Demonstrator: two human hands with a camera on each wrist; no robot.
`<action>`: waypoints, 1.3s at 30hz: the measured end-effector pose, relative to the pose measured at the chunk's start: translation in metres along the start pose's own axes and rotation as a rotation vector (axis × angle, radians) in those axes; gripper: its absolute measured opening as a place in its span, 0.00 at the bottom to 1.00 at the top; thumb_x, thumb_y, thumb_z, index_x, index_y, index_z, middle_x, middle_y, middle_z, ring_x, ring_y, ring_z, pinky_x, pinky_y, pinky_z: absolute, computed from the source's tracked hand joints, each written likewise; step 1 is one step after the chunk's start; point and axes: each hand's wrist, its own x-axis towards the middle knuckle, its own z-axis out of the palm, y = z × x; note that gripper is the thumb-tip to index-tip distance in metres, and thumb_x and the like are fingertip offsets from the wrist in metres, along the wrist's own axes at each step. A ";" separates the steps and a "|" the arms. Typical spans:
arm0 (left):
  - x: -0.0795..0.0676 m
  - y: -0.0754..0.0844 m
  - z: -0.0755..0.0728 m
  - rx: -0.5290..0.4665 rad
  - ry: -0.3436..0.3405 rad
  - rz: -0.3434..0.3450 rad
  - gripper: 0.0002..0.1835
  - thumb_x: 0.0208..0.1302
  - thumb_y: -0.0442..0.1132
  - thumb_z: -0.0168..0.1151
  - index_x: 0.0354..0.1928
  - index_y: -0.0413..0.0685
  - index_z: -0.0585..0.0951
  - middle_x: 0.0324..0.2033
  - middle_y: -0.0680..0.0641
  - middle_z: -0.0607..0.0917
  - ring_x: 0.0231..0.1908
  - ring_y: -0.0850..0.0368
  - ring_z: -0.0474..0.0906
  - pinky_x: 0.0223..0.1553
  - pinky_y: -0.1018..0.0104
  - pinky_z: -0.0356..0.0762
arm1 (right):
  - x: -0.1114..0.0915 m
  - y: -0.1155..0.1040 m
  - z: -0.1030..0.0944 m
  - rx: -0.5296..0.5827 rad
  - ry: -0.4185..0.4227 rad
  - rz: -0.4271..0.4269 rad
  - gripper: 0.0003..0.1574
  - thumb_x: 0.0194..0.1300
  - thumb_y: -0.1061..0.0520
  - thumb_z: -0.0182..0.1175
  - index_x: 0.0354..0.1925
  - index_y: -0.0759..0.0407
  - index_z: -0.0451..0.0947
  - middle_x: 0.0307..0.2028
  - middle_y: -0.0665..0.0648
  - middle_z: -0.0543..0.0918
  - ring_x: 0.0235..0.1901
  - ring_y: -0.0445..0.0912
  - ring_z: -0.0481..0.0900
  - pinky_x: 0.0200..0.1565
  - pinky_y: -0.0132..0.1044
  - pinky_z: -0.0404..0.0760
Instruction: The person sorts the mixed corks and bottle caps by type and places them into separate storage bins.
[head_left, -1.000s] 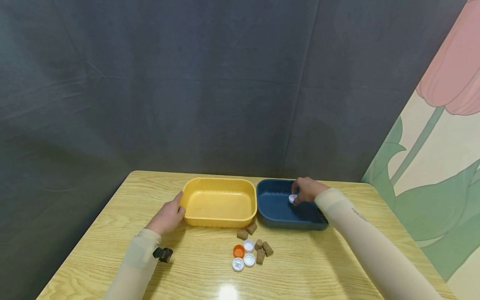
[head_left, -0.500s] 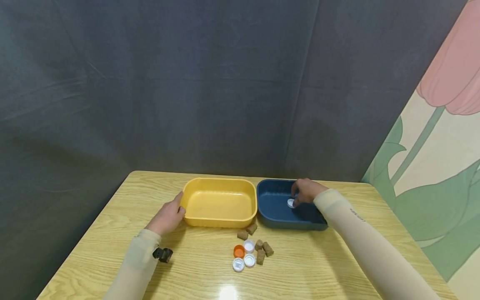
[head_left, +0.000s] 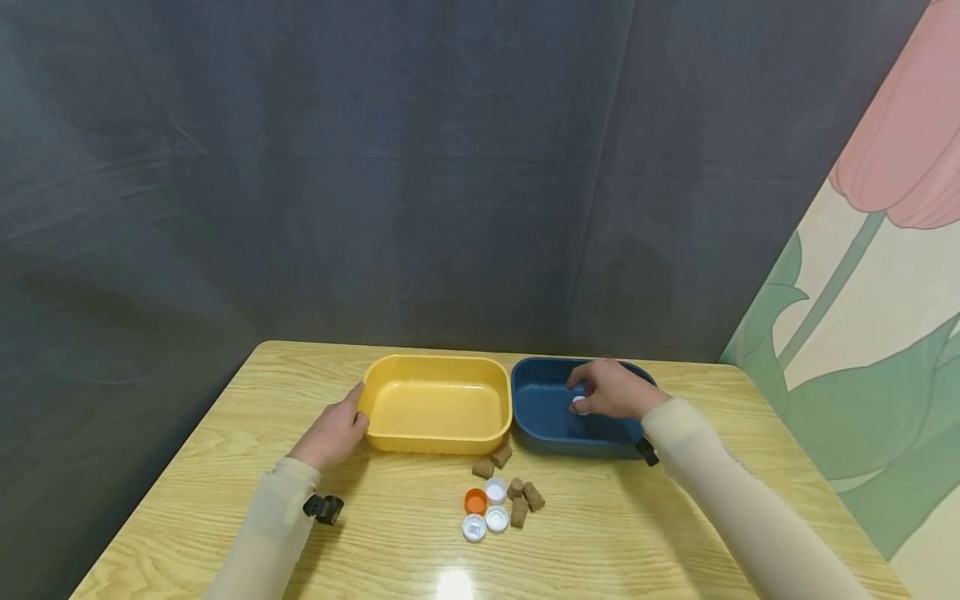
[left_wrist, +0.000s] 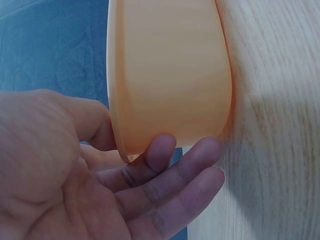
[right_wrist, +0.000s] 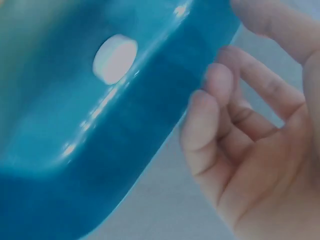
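Note:
A white bottle cap [head_left: 580, 405] lies on the floor of the blue tray [head_left: 542, 414]. My right hand [head_left: 621, 390] is over that tray with its fingers relaxed. In the right wrist view the cap [right_wrist: 115, 59] sits apart from the fingertips [right_wrist: 200, 117], and nothing is between them. My left hand [head_left: 330, 433] holds the left end of the yellow tray [head_left: 438, 408]. From the left wrist view, the thumb and fingers pinch the rim of this tray [left_wrist: 172, 65], with other fingers loosely bent beside its outer wall.
In front of the trays lie an orange cap [head_left: 476, 501] and several white caps [head_left: 497, 519]. Several brown corks [head_left: 519, 512] lie beside them, some against the yellow tray's front. A dark curtain [head_left: 450, 183] hangs behind the wooden table [head_left: 615, 533].
The white cap has gone from my right fingers to the blue tray's floor, slightly lower and to the left. My right hand has let go. The left hand has stayed put.

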 end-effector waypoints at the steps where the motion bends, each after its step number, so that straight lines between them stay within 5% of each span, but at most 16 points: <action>1: 0.000 0.000 0.000 -0.001 -0.001 -0.001 0.34 0.73 0.34 0.40 0.76 0.26 0.47 0.22 0.48 0.70 0.19 0.57 0.61 0.29 0.63 0.66 | -0.004 -0.004 0.001 0.011 0.016 -0.012 0.22 0.60 0.51 0.71 0.49 0.60 0.84 0.29 0.48 0.80 0.27 0.41 0.75 0.33 0.38 0.76; 9: 0.000 -0.001 0.000 -0.003 -0.002 0.000 0.34 0.73 0.35 0.39 0.76 0.27 0.46 0.22 0.48 0.70 0.18 0.57 0.61 0.29 0.62 0.66 | -0.033 -0.034 0.017 0.067 0.092 -0.161 0.21 0.60 0.51 0.71 0.49 0.58 0.84 0.23 0.43 0.76 0.21 0.37 0.70 0.29 0.33 0.73; 15: -0.001 -0.003 0.002 0.013 0.000 0.009 0.34 0.73 0.34 0.39 0.76 0.26 0.46 0.23 0.47 0.70 0.19 0.57 0.61 0.30 0.62 0.66 | -0.047 -0.050 0.038 0.186 0.065 -0.244 0.21 0.59 0.52 0.72 0.51 0.53 0.83 0.23 0.42 0.74 0.22 0.34 0.69 0.31 0.31 0.73; 29: -0.002 -0.003 -0.001 -0.041 -0.005 0.013 0.34 0.74 0.34 0.37 0.77 0.28 0.44 0.18 0.49 0.71 0.15 0.59 0.59 0.22 0.65 0.66 | -0.062 -0.047 0.082 0.380 -0.089 -0.238 0.30 0.56 0.52 0.75 0.56 0.59 0.82 0.25 0.43 0.78 0.23 0.32 0.71 0.28 0.29 0.74; 39: -0.001 -0.002 0.000 -0.020 0.000 0.022 0.34 0.73 0.34 0.37 0.76 0.27 0.44 0.19 0.48 0.70 0.16 0.59 0.60 0.25 0.64 0.66 | -0.059 -0.041 0.096 0.387 -0.126 -0.244 0.30 0.56 0.52 0.75 0.56 0.58 0.82 0.22 0.42 0.76 0.22 0.31 0.69 0.27 0.27 0.72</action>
